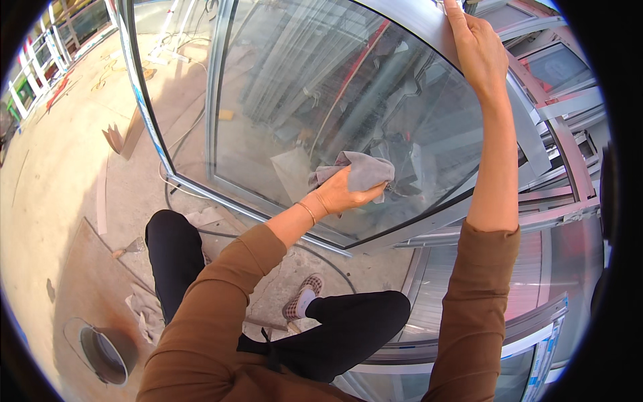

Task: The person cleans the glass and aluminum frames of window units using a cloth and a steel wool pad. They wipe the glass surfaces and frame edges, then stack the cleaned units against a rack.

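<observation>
A large window with a pale metal frame (429, 25) stands upright before me, its glass pane (281, 107) showing blurred reflections. Near the bottom of the glass, my left hand (347, 193) is closed around a folded grey cloth (367, 170) and presses it to the pane. A thin bracelet circles that wrist. My right hand (479, 50) is raised at the upper right, gripping the window frame's edge; its fingertips are partly out of view.
A metal bucket (104, 354) with a wire handle stands on a brown board at lower left. Several other window frames (569, 161) lean at the right. A dark cable (328, 266) runs along the floor beneath the window. A crumpled rag (144, 311) lies beside my knee.
</observation>
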The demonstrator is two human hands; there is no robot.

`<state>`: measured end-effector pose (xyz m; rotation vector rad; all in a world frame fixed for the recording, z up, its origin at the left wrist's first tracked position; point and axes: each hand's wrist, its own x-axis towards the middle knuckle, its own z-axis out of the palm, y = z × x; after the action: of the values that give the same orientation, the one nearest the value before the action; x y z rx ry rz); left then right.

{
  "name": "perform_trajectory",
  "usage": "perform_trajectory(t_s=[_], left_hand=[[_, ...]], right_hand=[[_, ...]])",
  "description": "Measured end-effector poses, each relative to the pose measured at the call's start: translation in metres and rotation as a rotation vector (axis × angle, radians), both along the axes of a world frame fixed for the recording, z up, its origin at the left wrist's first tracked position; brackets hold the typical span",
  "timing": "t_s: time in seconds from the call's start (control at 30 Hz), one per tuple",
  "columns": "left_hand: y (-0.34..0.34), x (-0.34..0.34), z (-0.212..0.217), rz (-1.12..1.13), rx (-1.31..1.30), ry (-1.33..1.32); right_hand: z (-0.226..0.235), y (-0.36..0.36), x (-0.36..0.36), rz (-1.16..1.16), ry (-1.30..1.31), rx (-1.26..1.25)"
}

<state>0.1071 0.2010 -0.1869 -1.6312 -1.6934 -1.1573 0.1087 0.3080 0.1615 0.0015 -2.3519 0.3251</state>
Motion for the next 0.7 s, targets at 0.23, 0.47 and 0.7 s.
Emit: perform_trajectory(t_s=[0.23,0.47,0.7], left_hand=[[-0.116,-0.092,0.01,0.667,0.427,-0.159],[-0.15,-0.106,-0.018,1.018,0.904,-0.566],[-0.101,-0.097,0.031,0.793,0.775,-0.301]], right_hand=[[-0.017,0.006,0.001,-0.045,0.24,0.079],[-0.007,0.014,-0.016,-0.246,0.262,0.269],[-0.005,0.051,-0.024,-0.235,0.286,0.2]])
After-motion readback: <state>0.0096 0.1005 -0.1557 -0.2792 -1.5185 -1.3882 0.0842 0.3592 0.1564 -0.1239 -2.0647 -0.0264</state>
